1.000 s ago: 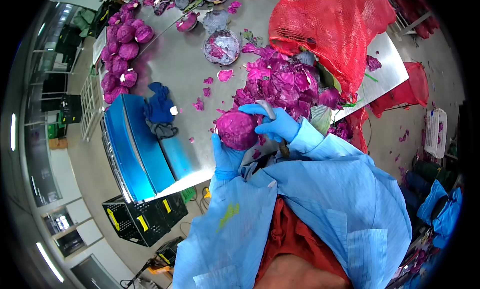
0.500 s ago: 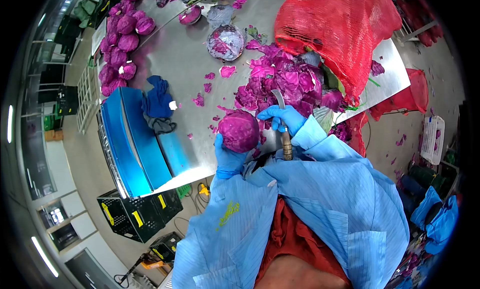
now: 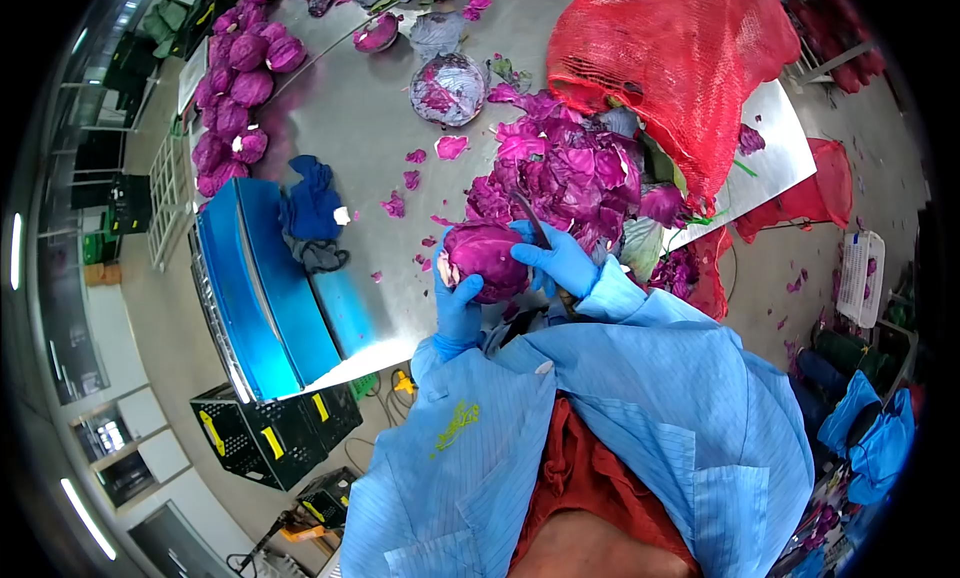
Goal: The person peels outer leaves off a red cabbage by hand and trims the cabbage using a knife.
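A red cabbage (image 3: 488, 260) rests in my left hand (image 3: 458, 313), whose gloved fingers curl round its left and lower side. The pale cut stem end now shows at the cabbage's left. My right hand (image 3: 563, 261), also in a blue glove, is closed on a knife (image 3: 531, 218) with a curved blade; its fingers touch the cabbage's right side. The knife's handle is mostly hidden under the hand. Just beyond both hands lies a heap of loose purple cabbage leaves (image 3: 580, 173) on the metal table (image 3: 365, 128).
A red mesh sack (image 3: 670, 68) lies behind the leaf heap. Trimmed cabbages (image 3: 250, 88) are piled at the far left. A greyish untrimmed cabbage (image 3: 448, 88) sits mid-table. Left are a blue bin (image 3: 265, 288) and a dark blue cloth (image 3: 312, 198); black crates (image 3: 275, 433) stand below.
The cabbage has turned in my left hand, bringing its stem end into view at the left. My right hand has moved down and left against the cabbage, with the knife turned in it.
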{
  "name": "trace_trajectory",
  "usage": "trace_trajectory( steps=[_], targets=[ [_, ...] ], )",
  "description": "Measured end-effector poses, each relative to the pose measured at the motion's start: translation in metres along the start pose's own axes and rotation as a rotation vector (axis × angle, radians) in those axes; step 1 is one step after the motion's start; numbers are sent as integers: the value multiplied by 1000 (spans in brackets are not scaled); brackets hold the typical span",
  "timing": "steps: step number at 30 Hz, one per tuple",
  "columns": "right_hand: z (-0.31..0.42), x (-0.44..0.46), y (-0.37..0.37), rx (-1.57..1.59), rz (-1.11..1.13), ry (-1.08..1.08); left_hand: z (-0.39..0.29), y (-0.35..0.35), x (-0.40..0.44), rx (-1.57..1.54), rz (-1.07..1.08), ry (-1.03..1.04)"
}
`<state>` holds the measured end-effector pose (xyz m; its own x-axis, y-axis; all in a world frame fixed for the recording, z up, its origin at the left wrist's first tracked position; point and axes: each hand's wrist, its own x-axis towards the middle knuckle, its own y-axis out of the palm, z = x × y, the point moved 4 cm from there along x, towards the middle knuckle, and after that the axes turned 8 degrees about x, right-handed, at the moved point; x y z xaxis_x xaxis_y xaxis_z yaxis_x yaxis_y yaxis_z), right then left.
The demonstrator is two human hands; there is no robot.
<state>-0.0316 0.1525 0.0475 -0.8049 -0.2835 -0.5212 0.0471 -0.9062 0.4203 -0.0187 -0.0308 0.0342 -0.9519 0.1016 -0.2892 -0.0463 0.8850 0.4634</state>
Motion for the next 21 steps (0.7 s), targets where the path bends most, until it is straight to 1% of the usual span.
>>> trace_trajectory(
  steps=[2, 5, 8, 9, 11, 14, 15, 17, 21],
  targets=[
    [3, -2, 4, -98, 12, 36, -4, 9, -2, 55, -29, 31],
    [3, -2, 5, -122, 11, 66, -6, 11, -3, 122, -34, 63],
    [-3, 3, -3, -91, 120, 90, -12, 15, -4, 230, 0, 151],
    [-2, 4, -2, -51, 141, 62, -15, 17, -5, 274, 15, 189],
    [-2, 2, -2, 30, 181, 6, -13, 15, -8, 281, -38, 158],
    [-3, 4, -11, 196, 274, 26, -12, 15, -8, 207, -55, 132],
    [-4, 5, -13, 187, 258, 20, -12, 15, -8, 168, -53, 125],
    [-8, 7, -15, 169, 229, 12, -10, 14, -10, 188, -55, 131],
    [3, -2, 1, 18, 105, -3, -9, 18, -11, 185, -65, 115]
  ],
)
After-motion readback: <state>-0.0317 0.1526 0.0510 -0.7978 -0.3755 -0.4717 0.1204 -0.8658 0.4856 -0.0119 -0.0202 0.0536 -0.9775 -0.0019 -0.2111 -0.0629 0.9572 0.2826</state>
